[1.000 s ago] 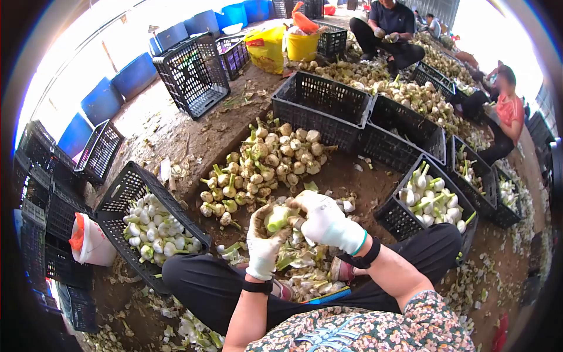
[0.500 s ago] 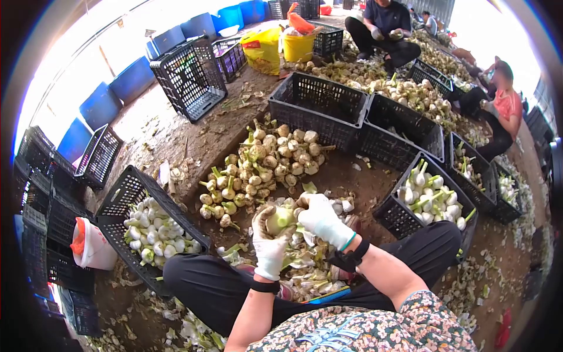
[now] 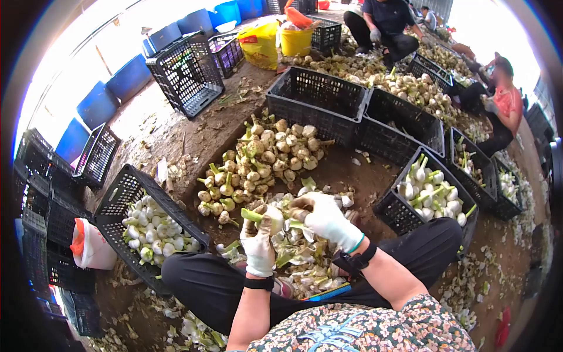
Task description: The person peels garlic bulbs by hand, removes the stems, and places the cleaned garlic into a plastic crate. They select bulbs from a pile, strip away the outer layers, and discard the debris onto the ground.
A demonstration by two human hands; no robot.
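My left hand (image 3: pixel 258 246), in a white glove with soiled fingers, is closed around a garlic bulb (image 3: pixel 273 216). Its cut green stem points up and left. Close by on the right, my gloved right hand (image 3: pixel 328 222) has its fingers pinched together, with a pale green strip of garlic peel (image 3: pixel 297 224) at the fingertips. Below both hands lies a heap of stripped peel (image 3: pixel 302 258) between my legs. Just beyond them, unpeeled garlic bulbs (image 3: pixel 270 155) with earthy skins are piled on the ground.
Crates of cleaned white garlic stand at my left (image 3: pixel 126 202) and right (image 3: pixel 390 205). Ahead are two more black crates (image 3: pixel 314 114) (image 3: pixel 404 138). A white bucket (image 3: pixel 97 246) is at far left. Two people (image 3: pixel 387 23) (image 3: pixel 505 105) sit near further garlic heaps.
My hands have drawn apart; the right one has come away from the bulb. The left has turned the bulb so its stem points left. The person at the back has lowered their hands.
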